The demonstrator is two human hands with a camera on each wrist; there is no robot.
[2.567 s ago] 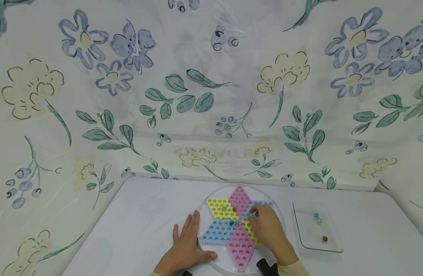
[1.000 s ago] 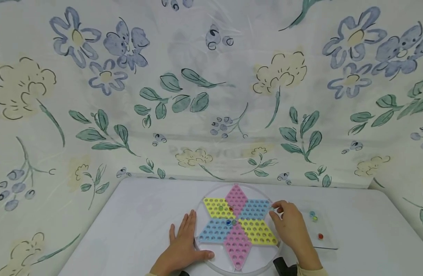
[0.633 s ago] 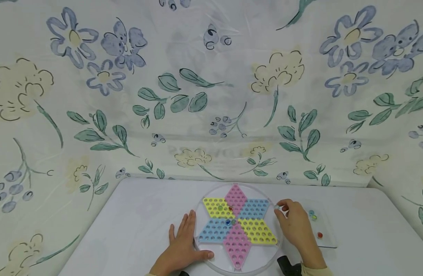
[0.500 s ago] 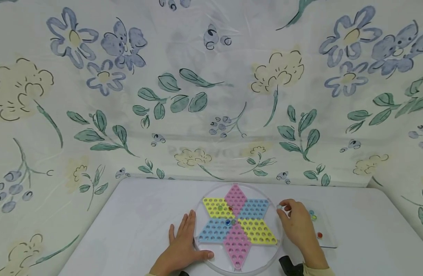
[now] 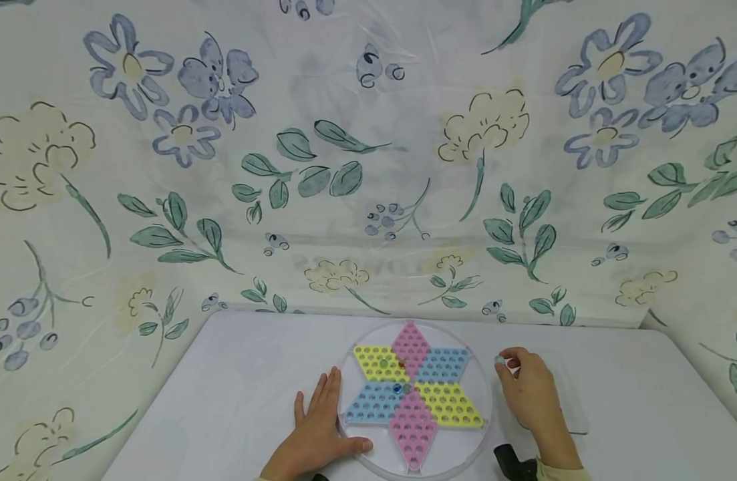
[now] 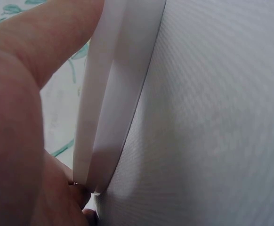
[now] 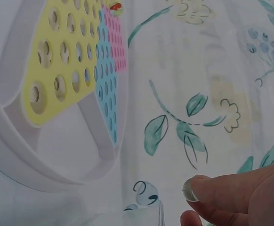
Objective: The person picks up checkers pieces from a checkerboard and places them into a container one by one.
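Observation:
A round Chinese checkers board (image 5: 446, 449) with a pink, yellow and blue star lies on the white table. Several marbles sit in its holes left of and around the centre, among them a green marble (image 5: 383, 364), a red marble (image 5: 401, 365) and a blue marble (image 5: 397, 388). My left hand (image 5: 320, 427) rests at the board's left rim, fingers straight, thumb on the rim. Just right of the board, my right hand (image 5: 530, 391) pinches a clear marble (image 5: 499, 360) between thumb and finger. The right wrist view shows the marble's edge behind the thumb (image 7: 221, 190).
A clear shallow tray (image 5: 575, 394) stands right of the board, partly behind my right hand and wrist, which hide the marbles in it. White table surface (image 5: 236, 381) stretches out to the left. A flower-printed sheet (image 5: 344, 220) hangs behind the table.
My right hand has taken the clear marble from the board's upper right part and moved right with it, toward the tray, covering the tray's marbles. My left hand keeps its place.

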